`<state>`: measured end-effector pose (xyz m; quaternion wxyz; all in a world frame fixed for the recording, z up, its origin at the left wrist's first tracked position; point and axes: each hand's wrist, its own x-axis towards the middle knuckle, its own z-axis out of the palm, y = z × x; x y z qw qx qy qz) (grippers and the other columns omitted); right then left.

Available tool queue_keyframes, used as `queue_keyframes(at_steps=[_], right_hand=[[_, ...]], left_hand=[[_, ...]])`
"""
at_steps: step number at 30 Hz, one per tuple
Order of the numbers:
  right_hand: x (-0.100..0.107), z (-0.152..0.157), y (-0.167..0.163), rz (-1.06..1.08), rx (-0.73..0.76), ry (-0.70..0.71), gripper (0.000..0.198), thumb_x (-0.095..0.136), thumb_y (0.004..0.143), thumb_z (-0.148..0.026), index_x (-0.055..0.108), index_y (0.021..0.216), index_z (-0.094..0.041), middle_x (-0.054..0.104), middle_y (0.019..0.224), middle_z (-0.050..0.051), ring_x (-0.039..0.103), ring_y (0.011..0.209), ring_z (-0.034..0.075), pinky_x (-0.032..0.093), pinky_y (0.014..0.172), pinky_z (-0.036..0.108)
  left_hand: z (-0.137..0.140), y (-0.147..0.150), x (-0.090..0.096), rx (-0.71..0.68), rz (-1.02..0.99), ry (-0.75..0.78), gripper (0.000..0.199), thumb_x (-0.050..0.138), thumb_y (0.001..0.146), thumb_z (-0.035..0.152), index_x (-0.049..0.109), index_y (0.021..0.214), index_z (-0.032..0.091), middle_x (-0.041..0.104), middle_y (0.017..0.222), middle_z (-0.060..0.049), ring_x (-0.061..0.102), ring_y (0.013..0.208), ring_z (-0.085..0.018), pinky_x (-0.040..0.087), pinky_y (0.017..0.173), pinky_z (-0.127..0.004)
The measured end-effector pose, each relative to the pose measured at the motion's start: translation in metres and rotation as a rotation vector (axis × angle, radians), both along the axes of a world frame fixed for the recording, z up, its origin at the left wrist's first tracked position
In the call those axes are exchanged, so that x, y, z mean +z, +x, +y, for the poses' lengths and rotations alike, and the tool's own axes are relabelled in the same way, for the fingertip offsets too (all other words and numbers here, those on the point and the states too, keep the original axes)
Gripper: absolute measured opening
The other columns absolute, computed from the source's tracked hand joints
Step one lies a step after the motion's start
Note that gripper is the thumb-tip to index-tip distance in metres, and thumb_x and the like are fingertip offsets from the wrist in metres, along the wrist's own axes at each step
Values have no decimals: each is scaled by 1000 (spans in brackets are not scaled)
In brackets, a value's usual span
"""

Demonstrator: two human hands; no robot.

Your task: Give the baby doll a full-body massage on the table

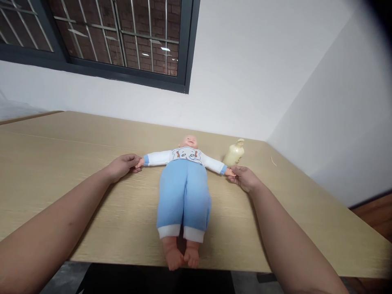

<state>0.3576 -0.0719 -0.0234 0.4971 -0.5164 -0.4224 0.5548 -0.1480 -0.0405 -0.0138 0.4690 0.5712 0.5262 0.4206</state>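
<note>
Nearby, bottle (234, 154) behind right hand (245, 178), window (101, 41)

In view are one left hand (122, 168), one right hand (246, 178), one doll (183, 185), one bottle (235, 154), one surface (128, 210) and one window (118, 24).

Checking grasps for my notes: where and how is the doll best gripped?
Probably hold the doll around its torso, left hand and right hand coming from opposite sides below its outspread arms: it lies face up with both flanks exposed.
</note>
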Motion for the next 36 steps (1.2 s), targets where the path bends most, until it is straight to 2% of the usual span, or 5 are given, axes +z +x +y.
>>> queue_keyframes(at_steps=[5,9,21,26,36], right_hand=[[-1,-4,10,56,146,10,18,74,78,-16,72,96,-13,70,102,12,69,89,19,61,82,27],[-1,-4,12,48,169,-7,23,79,73,-15,72,95,-15,70,103,10,70,95,20,59,88,29],[1,-2,3,-38,184,-13,33,87,67,-32,60,76,-14,68,77,4,57,59,7,49,56,20],[-1,0,0,-50,112,23,44,87,65,-42,51,69,-17,58,62,-1,53,53,8,43,51,21],[-6,4,5,-68,99,18,41,81,70,-50,58,74,-17,57,65,-1,51,54,8,41,49,21]], left_hand=[[3,-6,-2,-54,-81,-36,32,80,64,34,71,87,15,68,80,-7,60,67,-14,49,65,-25],[0,-5,0,-71,-58,-5,24,77,65,32,69,80,15,65,72,-5,56,62,-14,46,60,-25],[-12,13,14,49,189,47,31,75,69,45,62,73,17,60,59,-1,48,51,-11,36,51,-24],[-9,14,10,57,102,53,35,73,71,50,61,74,17,61,61,-2,49,52,-12,36,51,-24],[-6,10,7,-28,-6,40,35,67,77,48,55,66,17,57,62,-1,49,54,-10,38,55,-24]])
